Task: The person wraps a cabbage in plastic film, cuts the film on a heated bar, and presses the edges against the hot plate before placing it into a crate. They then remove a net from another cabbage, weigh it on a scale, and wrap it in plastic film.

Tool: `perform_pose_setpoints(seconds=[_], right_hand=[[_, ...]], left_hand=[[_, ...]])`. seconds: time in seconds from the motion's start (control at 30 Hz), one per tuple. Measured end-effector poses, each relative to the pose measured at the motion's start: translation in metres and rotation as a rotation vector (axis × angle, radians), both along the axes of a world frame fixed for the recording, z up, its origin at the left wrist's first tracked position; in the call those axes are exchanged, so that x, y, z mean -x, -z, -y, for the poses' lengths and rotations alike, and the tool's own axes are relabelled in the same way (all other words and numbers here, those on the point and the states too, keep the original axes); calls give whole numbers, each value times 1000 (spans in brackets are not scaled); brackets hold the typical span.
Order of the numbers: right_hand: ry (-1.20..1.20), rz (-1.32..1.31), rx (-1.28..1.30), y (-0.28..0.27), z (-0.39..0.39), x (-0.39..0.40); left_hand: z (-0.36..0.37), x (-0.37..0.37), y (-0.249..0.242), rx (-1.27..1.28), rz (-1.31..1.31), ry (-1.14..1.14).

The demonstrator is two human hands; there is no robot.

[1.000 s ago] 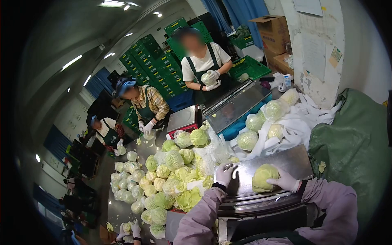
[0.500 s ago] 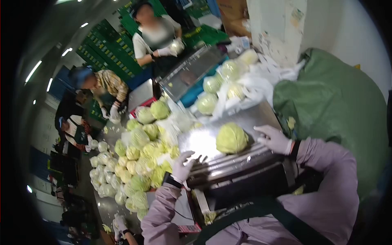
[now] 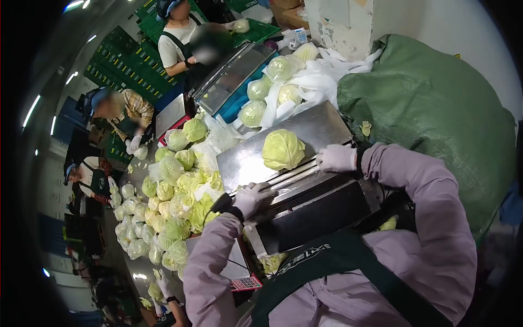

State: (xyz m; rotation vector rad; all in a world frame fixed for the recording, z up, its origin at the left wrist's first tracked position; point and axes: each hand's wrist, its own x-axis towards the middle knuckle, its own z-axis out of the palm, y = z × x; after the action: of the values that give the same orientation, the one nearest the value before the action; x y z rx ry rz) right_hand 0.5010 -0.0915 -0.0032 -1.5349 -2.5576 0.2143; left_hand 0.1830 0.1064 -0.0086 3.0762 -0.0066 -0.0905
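Note:
A pale green cabbage (image 3: 283,149) sits on the metal plate (image 3: 239,163) of a wrapping machine in front of me. My left hand (image 3: 251,199), in a white glove, is at the left end of the machine's metal bars (image 3: 297,177), fingers bent together. At the right end of the same bars, my gloved right hand (image 3: 336,158) has its fingers curled down. Whatever either hand pinches there is too thin or hidden to make out. Neither hand touches the cabbage.
Left of the machine lies a heap of cabbages (image 3: 174,191), many in net sleeves. Wrapped cabbages (image 3: 253,113) rest behind the plate. A large green sack (image 3: 425,120) stands at right. A scale with a red keypad (image 3: 246,283) is near my left forearm. Co-workers stand across the table.
Both hands have come down to the machine's front bars, and their spread fingers have closed. The cabbage stays on the plate. My view has shifted somewhat.

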Motion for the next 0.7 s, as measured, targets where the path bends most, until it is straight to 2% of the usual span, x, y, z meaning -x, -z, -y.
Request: perform_pose_setpoints(seconds=[0.07, 0.1, 0.13, 0.17, 0.2, 0.23, 0.27, 0.3, 0.33, 0.4, 0.43, 0.47, 0.53, 0.6, 0.67, 0.7], right_hand=[[174, -208, -31, 15, -3, 5], [174, -211, -32, 18, 1, 3], [386, -379, 46, 11, 7, 2], [599, -545, 128, 8, 14, -1], [598, -545, 131, 5, 22, -2], [613, -592, 125, 5, 31, -3], [623, -640, 117, 1, 36, -1], [606, -764, 211, -3, 43, 1], [566, -685, 235, -8, 46, 2], [501, -555, 341, -32, 46, 2], [509, -498, 394, -39, 42, 3], [501, -490, 430, -31, 35, 0], [489, -513, 460, -34, 19, -2], [459, -593, 439, -26, 8, -7], [467, -588, 414, -23, 2, -11], [457, -587, 422, -23, 1, -12]], left_hand=[[7, -10, 7, 82, -152, -71], [14, -10, 6, 192, 61, -65], [15, -10, 10, 193, 60, -65], [16, -9, 18, 345, 173, -243], [18, -5, 25, 496, 287, -423], [27, -2, 25, 829, 296, -706], [34, 3, 6, 938, 217, -808], [41, 18, 9, 965, 263, -704], [47, 31, 11, 989, 307, -601], [66, 47, -60, 1185, -303, -644], [72, 50, -77, 940, -360, -621], [67, 66, -68, 757, -165, -489], [51, 75, -57, 543, 135, -389], [30, 75, -47, 403, 139, -453], [13, 61, -35, 296, 212, -354], [8, 53, -32, 258, 153, -326]])
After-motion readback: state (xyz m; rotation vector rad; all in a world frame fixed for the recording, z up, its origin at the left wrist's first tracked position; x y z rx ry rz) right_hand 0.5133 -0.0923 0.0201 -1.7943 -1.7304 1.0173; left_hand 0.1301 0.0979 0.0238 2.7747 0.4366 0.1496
